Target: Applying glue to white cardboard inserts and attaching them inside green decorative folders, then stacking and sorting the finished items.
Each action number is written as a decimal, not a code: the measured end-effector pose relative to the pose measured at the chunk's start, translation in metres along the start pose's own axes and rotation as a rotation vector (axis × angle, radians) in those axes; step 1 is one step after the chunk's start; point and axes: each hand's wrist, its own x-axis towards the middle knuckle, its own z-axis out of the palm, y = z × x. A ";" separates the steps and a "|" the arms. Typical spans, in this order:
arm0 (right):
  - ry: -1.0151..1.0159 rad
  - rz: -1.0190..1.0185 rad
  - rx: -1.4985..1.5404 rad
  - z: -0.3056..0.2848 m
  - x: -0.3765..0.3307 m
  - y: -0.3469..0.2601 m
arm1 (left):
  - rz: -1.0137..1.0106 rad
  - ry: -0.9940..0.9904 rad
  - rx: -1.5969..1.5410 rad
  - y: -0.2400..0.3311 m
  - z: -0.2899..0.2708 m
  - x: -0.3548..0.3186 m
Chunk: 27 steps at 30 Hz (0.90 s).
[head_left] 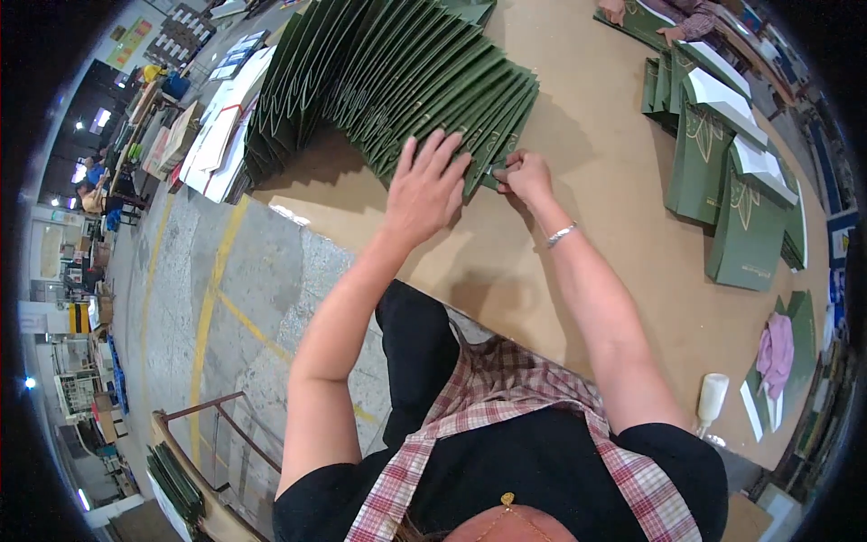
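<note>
A long curved row of green paper bags (pixel 424 77), folded and packed close together on edge, stands on the brown-covered table (pixel 605 172) in front of me. My left hand (pixel 424 188) rests over the near end of the row, fingers stretched out and slightly spread across the bags' edges. Just right of it, my right hand (pixel 526 178) has its fingers pinched at the corner of the nearest bag. A small greyish spot shows by the fingertips, too small to make out.
More green bags (pixel 745 226) with white flaps stand at the right. Beyond them, another person's hand (pixel 670 34) touches a bag. A white bottle (pixel 713 397) and a pink cloth (pixel 775 355) lie near right. White sheets (pixel 217 149) are stacked left; a cart (pixel 212 506) stands lower left.
</note>
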 end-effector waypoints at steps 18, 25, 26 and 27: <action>0.223 -0.851 -0.616 -0.065 -0.149 -0.089 | -0.627 0.488 -0.130 -0.091 -0.125 -0.153; 0.132 -1.807 -1.089 0.097 -0.062 -0.294 | -0.656 0.304 -0.312 -0.287 -0.151 -0.080; 0.098 -1.960 -1.243 0.129 -0.040 -0.319 | -0.639 0.234 -0.285 -0.311 -0.150 -0.072; 0.139 -1.919 -1.231 0.153 -0.007 -0.329 | -0.639 0.162 -0.302 -0.317 -0.132 -0.042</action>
